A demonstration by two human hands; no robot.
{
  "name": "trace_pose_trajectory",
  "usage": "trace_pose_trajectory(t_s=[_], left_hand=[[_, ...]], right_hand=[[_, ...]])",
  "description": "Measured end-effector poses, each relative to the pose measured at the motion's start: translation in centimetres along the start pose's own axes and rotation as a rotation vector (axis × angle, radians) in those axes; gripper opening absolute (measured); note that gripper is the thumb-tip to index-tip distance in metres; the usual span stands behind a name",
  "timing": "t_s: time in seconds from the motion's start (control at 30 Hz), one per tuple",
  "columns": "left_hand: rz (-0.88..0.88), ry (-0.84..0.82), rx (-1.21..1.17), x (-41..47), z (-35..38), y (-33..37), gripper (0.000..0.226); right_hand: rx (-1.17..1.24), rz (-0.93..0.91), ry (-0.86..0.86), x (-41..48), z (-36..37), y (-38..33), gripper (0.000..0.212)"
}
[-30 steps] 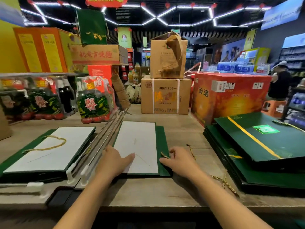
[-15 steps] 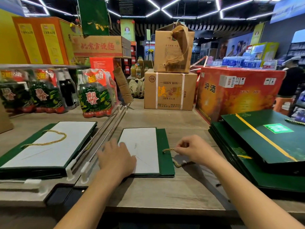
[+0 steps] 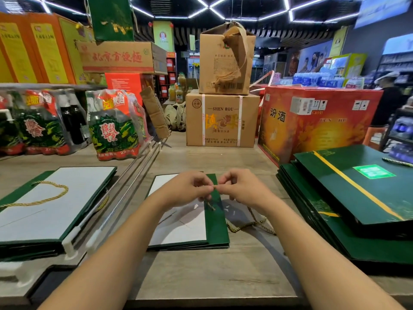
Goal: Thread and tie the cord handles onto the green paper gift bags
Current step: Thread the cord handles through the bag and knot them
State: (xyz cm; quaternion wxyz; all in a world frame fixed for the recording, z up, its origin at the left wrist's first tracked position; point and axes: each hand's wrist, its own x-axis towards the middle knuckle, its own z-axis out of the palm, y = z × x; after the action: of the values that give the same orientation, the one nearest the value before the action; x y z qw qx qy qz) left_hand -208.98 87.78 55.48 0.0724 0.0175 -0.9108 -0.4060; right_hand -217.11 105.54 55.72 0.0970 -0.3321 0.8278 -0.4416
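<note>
A flat green paper bag [image 3: 216, 229] with a white inner panel lies in front of me on the wooden counter [image 3: 214, 276]. My left hand [image 3: 185, 189] and my right hand [image 3: 242, 189] are raised just above its green edge, and both pinch the end of a gold-and-green cord [image 3: 248, 225] between their fingertips. The rest of the cord trails down to the counter at the bag's right. A second flat bag [image 3: 51, 211] at the left carries a looped gold cord handle [image 3: 47, 194].
A stack of folded green bags [image 3: 357, 198] lies at the right. Metal rods [image 3: 125, 186] run diagonally between the two flat bags. Bottle packs [image 3: 114, 128], cardboard boxes [image 3: 221, 121] and a red carton [image 3: 312, 121] line the back of the counter. A person stands far right.
My left hand has lifted off the bag's white panel and joined my right hand. The right hand has raised the cord end from the counter to above the green edge.
</note>
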Motion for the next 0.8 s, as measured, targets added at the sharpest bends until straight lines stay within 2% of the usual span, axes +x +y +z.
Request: trace_pose_trajectory(t_s=[0.13, 0.23, 0.33, 0.37, 0.47, 0.67, 0.73, 0.8], left_hand=[[-0.071, 0.097, -0.052, -0.1, -0.3, -2.5, 0.008], [-0.078, 0.085, -0.135, -0.4, 0.2, -3.5, 0.005], [-0.030, 0.098, -0.211, -0.2, 0.6, -3.5, 0.028], [0.000, 0.122, -0.184, 0.0, 0.6, -3.4, 0.028], [0.072, 0.242, -0.059, 0.5, 0.4, -3.5, 0.009], [-0.088, 0.410, -0.153, 0.9, 0.2, -4.4, 0.012], [-0.092, 0.417, -0.138, 0.9, 0.5, -4.3, 0.006], [-0.050, 0.407, -0.113, 0.9, 0.7, -4.0, 0.019]], right_hand=[[0.024, 0.050, -0.027, 0.8, -0.7, 0.9, 0.011], [0.037, 0.019, -0.030, 1.7, -0.9, 0.8, 0.010], [0.037, -0.031, -0.079, 2.6, -0.3, 0.2, 0.009], [0.050, -0.046, -0.084, 2.7, 0.1, 0.2, 0.008], [0.151, -0.042, -0.060, 2.9, 0.9, 0.5, 0.007], [0.154, 0.031, -0.014, 3.2, 0.1, 2.0, 0.006], [0.145, 0.008, 0.005, 3.2, 0.1, 2.4, 0.006], [0.141, -0.029, 0.001, 3.1, 0.5, 2.5, 0.008]])
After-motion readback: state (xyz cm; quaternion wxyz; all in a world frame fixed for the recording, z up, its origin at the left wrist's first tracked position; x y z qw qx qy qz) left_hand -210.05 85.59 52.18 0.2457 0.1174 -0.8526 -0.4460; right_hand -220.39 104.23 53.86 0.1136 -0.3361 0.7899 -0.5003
